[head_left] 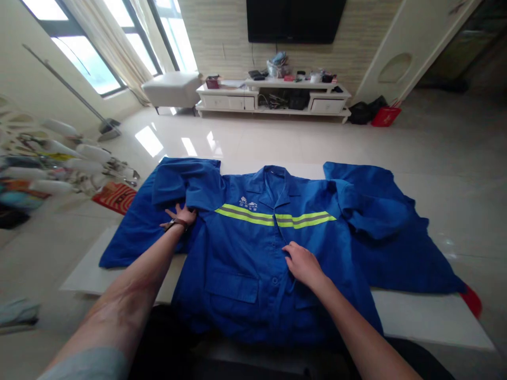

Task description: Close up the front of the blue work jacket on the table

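Observation:
A blue work jacket point(241, 248) lies spread face up, its collar away from me and a yellow-green and grey reflective stripe across the chest. My left hand point(180, 217), a band on its wrist, rests with fingers spread on blue cloth by the jacket's left-side sleeve point(170, 182); the fold there hides part of it. At the front opening, my right hand point(301, 261) pinches the jacket's edge below the stripe. More folded blue cloth point(134, 232) lies under the left sleeve, and another blue piece point(400, 253) is under the right one.
The white table point(428, 314) shows along its near edge. Beyond it stand a white TV cabinet point(273, 100) and a grey ottoman point(172, 87). Sewing thread cones point(93, 153) and a red patterned bag point(116, 196) are at left. A red stool edge point(472, 301) shows at right.

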Available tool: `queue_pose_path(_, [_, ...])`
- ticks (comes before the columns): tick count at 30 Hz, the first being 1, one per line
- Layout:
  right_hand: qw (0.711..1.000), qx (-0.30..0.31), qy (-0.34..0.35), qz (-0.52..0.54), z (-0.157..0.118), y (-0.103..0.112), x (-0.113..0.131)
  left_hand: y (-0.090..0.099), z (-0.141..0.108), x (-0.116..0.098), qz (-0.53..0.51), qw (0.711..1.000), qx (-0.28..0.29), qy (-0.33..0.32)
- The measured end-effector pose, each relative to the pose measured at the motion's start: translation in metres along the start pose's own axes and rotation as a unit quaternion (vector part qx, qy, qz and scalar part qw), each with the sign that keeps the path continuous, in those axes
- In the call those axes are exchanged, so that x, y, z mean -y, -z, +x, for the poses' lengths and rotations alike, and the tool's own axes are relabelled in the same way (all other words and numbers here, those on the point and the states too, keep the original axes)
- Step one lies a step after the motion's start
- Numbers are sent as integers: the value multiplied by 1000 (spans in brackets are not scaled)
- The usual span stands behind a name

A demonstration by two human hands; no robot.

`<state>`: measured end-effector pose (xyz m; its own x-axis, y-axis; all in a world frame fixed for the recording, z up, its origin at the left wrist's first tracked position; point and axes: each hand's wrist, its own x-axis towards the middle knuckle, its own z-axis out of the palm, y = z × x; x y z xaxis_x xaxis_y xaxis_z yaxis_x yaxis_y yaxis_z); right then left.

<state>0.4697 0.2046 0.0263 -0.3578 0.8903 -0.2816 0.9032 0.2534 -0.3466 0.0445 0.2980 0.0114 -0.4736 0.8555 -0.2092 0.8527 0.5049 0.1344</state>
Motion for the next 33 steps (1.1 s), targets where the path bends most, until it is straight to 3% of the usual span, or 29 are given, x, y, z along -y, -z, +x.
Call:
queue_pose_path(3, [1000, -5, -3, 4, -1, 7, 1, 13, -24, -13, -50, 997, -44, 43])
queue_pose_path(6, [1000, -21, -11, 4, -6, 15, 2, 29, -82, -38, -108, 984, -131, -49])
queue_pose_path(7, [1000, -27, -13, 4, -8, 18, 3, 31, -106, -50, -135, 977, -130, -102])
queue_pose_path(9, [999, -37, -16, 5, -14, 24, 4, 25, -151, -77, -177, 958, -84, -210])
queue_pose_path(12, [999, -46, -13, 3, -21, 29, 7, -10, -193, -120, -187, 932, 43, -307])
queue_pose_path(16, [999, -41, -6, 2, -20, 29, 8, -63, -195, -158, -132, 934, 91, -319])
queue_pose_path(19, [999, -34, -2, -3, -15, 26, 8, -83, -190, -165, -107, 939, 81, -316])
queue_pose_path(24, [999, -35, 16, -7, -7, 17, 15, -90, -196, -162, -109, 934, 77, -332])
queue_pose_path(33, [998, -47, 28, -7, -1, -11, 23, -97, -195, -158, -157, 940, 81, -291])
